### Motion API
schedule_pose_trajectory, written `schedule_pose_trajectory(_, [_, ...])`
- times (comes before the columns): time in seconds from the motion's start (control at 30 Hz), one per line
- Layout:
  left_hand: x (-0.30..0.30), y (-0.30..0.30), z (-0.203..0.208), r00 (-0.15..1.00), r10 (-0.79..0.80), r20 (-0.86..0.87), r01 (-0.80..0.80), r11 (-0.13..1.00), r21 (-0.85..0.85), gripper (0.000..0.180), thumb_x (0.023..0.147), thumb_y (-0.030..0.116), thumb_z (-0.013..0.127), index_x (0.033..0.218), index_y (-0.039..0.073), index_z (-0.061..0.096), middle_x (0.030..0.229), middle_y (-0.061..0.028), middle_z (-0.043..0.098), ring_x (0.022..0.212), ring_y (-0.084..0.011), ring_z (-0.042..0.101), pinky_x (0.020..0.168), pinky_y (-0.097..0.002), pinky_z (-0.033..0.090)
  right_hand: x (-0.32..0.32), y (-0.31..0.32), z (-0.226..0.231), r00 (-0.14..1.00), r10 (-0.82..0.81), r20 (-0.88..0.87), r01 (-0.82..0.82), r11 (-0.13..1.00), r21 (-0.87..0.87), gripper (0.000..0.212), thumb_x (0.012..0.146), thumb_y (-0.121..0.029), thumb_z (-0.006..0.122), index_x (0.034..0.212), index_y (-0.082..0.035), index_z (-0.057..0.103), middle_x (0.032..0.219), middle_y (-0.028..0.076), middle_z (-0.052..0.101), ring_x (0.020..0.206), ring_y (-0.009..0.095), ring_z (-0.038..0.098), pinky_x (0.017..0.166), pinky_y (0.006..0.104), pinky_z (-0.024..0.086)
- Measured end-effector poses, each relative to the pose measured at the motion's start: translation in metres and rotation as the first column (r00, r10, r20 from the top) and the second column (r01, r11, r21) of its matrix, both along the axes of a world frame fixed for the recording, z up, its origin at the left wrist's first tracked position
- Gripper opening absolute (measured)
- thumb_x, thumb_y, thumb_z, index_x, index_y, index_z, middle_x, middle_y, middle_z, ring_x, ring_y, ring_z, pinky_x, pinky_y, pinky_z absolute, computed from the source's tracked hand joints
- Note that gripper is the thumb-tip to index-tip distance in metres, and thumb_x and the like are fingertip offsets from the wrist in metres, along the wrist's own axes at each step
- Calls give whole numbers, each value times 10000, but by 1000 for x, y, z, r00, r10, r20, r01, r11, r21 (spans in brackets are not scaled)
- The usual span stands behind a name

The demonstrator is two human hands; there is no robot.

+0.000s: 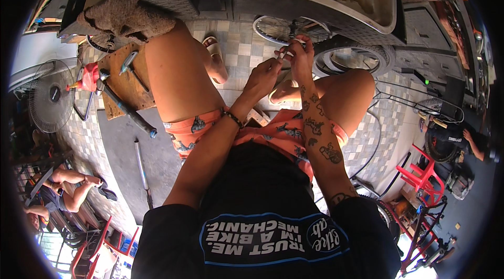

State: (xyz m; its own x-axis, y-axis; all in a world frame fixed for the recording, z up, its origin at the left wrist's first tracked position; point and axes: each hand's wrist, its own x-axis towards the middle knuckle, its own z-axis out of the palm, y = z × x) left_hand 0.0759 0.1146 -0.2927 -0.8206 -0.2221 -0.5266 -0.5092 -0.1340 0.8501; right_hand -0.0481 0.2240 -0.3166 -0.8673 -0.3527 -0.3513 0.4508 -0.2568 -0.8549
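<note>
A small pale piece (284, 55) is held at the fingertips of two hands over a tiled floor (241, 42).

At far left a fan (51, 95) is seen; beside it a wooden board (111, 99) is crossed by a long-handled hammer (127, 107) and a T-handled tool (137, 75). A brown cloth (126, 13) is draped over the left knee. The left hand (263, 75) is curled nearly closed, with the piece pinched at its fingertips. By the right hand (301, 58) the fingers are kept bent beside the piece; whether it is also gripped there cannot be told. Beyond, a spoked wheel (265, 28) is partly covered by the right hand; farther right, tyres (386, 58) and a red chair (424, 176) are seen.
</note>
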Motion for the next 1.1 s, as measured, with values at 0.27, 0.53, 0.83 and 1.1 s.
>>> schedule_pose_trajectory(0.27, [1, 0, 3, 999, 1, -38, -2, 1000, -15, 489, 1095, 577, 517, 927, 125, 595, 702, 22, 518, 514, -84, 437, 484, -295, 356, -2, 0, -2, 1000, -6, 4, 6, 1000, -5, 373, 977, -32, 616, 1309, -56, 449, 1059, 146, 632, 802, 265, 710, 761, 461, 681])
schedule_pose_trajectory(0.53, [-4, -6, 15, 985, -157, 73, 165, 978, -124, 351, 1146, 351, 445, 1140, 44, 616, 1029, -193, 702, 936, -434, 690, 847, -501, 550, -3, 1, -5, 1000, -12, 5, 12, 1000, 20, 382, 972, -24, 608, 1318, -49, 447, 1078, 149, 626, 813, 278, 711, 826, 527, 682])
schedule_pose_trajectory(0.83, [-3, -4, 9, 997, 35, 74, -36, 999, 18, 551, 1057, 564, 622, 1121, 26, 726, 986, -220, 754, 926, -400, 725, 835, -462, 558, -3, 3, -7, 999, -34, -21, 34, 999, 28, 303, 989, -24, 607, 1275, -34, 509, 1059, 123, 642, 851, 277, 733, 807, 460, 682])
schedule_pose_trajectory(1.1, [-7, -27, -19, 911, 368, 185, -400, 896, 191, 402, 997, 506, 783, 1057, 122, 682, 602, 75, 420, 430, -83, 403, 375, -298, 284, 20, 2, -16, 785, 409, -466, -53, 793, 607, 336, 883, 34, 707, 1205, -46, 653, 966, 51, 748, 862, 181, 732, 794, 356, 601])
